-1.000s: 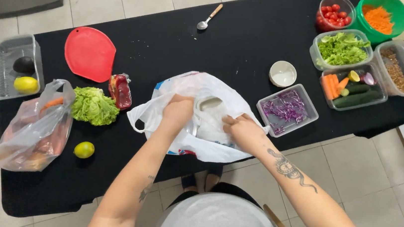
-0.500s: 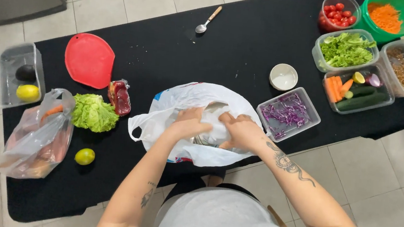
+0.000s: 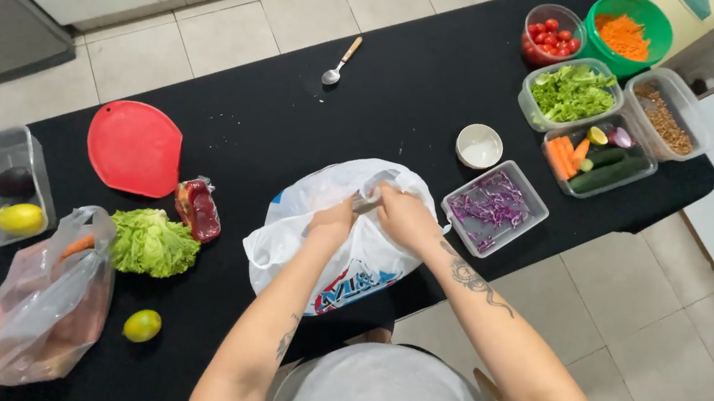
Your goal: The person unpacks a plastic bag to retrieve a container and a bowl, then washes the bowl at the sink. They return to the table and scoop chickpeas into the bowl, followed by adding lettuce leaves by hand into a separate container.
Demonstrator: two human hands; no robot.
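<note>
Near the counter's [image 3: 295,114] front edge, our left hand [image 3: 332,223] and right hand [image 3: 404,216] pinch, fingers clenched, the gathered top of the white plastic bag [image 3: 342,256], which looks thin, limp, light and slippery, best gripped by its handles.

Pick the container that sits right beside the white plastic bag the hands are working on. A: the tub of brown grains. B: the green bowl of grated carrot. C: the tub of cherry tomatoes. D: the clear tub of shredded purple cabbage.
D: the clear tub of shredded purple cabbage sits just right of the white plastic bag; the other tubs stand farther back.
</note>
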